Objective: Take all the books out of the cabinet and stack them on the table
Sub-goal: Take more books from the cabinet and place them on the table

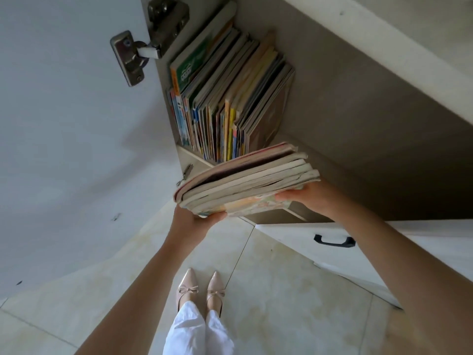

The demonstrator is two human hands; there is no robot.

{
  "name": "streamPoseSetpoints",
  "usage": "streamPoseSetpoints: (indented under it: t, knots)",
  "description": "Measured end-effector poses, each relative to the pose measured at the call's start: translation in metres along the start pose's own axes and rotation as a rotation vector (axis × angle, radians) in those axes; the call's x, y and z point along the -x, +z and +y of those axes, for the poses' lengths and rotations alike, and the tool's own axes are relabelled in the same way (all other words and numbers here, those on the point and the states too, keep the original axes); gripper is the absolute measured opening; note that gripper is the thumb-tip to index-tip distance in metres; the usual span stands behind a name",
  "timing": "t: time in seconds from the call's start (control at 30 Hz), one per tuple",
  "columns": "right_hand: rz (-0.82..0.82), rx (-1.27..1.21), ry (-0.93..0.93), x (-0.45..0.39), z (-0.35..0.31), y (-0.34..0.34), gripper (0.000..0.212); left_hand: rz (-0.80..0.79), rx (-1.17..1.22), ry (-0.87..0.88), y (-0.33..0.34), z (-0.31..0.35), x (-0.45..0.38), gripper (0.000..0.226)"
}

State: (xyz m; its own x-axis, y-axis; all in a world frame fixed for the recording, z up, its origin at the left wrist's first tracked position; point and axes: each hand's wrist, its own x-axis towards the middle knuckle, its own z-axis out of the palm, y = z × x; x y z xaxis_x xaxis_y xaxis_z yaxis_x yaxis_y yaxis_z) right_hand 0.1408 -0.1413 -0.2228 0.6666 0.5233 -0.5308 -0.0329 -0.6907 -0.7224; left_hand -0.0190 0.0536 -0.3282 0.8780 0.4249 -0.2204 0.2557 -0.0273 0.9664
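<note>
I see left hand (202, 221) and right hand (304, 198) gripping opposite ends of the book bundle (245, 180), long axis left-right, near the cabinet (332, 98).

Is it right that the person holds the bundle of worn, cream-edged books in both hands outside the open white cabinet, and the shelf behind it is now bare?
Not quite. The head view shows both hands, left hand and right hand, holding the bundle of worn, cream-edged books outside the open white cabinet, but the shelf is not bare: a row of colourful upright books stands on it.
</note>
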Motion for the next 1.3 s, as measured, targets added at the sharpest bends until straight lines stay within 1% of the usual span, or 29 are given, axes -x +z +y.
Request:
streamPoseSetpoints:
  t: [0.17,0.3,0.4,0.53,0.6,0.73,0.8,0.87,0.93,1.0,1.07,1.17,1.2,1.3]
  knots:
    - [-0.024,-0.103,0.029,0.045,-0.014,0.011,0.048,-0.162,0.024,-0.067,-0.029,0.034,0.027,0.058]
    - [-0.036,-0.174,0.049,0.085,-0.028,0.019,0.05,-0.221,0.104,-0.147,-0.051,0.067,0.062,0.066]
    - [-0.028,-0.211,0.046,0.111,-0.041,0.029,0.05,-0.213,0.159,-0.202,-0.067,0.083,0.086,0.074]
    - [-0.002,-0.25,0.014,0.147,-0.062,0.047,0.049,-0.189,0.289,-0.248,-0.087,0.097,0.118,0.087]
    - [0.0,-0.27,0.026,0.163,-0.071,0.053,0.047,-0.156,0.364,-0.275,-0.094,0.105,0.134,0.092]
    - [-0.033,-0.292,0.034,0.188,-0.09,0.057,0.043,-0.111,0.494,-0.347,-0.099,0.12,0.163,0.092]
    - [-0.055,-0.308,0.036,0.197,-0.096,0.059,0.035,-0.058,0.532,-0.403,-0.098,0.129,0.178,0.085]
    - [-0.045,-0.34,0.042,0.204,-0.098,0.061,0.027,0.017,0.549,-0.452,-0.091,0.137,0.192,0.071]
    - [-0.049,-0.383,0.057,0.211,-0.094,0.065,0.022,0.146,0.574,-0.494,-0.079,0.143,0.213,0.058]
    - [-0.025,-0.439,0.084,0.213,-0.089,0.068,0.02,0.247,0.595,-0.549,-0.065,0.144,0.227,0.049]
    - [-0.078,-0.442,0.079,0.22,-0.083,0.069,0.028,0.345,0.637,-0.579,-0.05,0.146,0.249,0.051]
    - [-0.199,-0.359,0.028,0.228,-0.076,0.064,0.047,0.487,0.689,-0.592,-0.03,0.147,0.276,0.061]
    - [-0.23,-0.331,0.002,0.23,-0.075,0.062,0.051,0.541,0.687,-0.595,-0.024,0.149,0.284,0.06]
    - [-0.3,-0.243,-0.099,0.241,-0.081,0.061,0.054,0.693,0.693,-0.592,-0.008,0.153,0.313,0.049]
